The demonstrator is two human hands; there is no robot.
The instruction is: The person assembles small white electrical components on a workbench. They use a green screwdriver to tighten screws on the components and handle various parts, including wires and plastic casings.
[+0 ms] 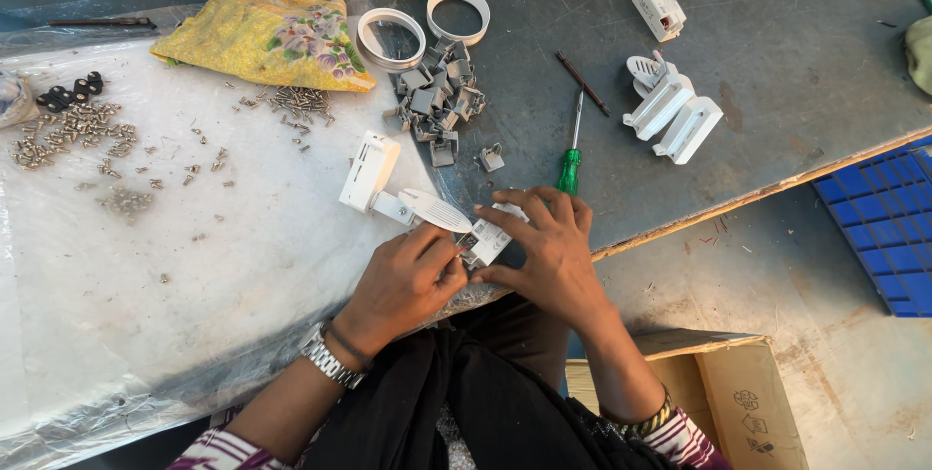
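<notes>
My left hand [406, 278] and my right hand [544, 251] meet at the table's near edge on a small white plastic part with a metal clip [485, 240]. The left fingers pinch its left end, the right fingers cover its top and right side. Just left of it lies a white box-shaped housing with an oval slotted flap [388, 188]. A green-handled screwdriver [573, 154] rests on the table just beyond my right fingers, tip pointing away.
A heap of grey metal clips [435, 96] sits behind the housing, two white rings [423, 25] beyond it. Loose screws [78, 130] scatter over clear plastic sheeting at left. White housings [670, 111] lie right; a yellow floral cloth [267, 33], cardboard box [728, 383], blue crate [883, 227].
</notes>
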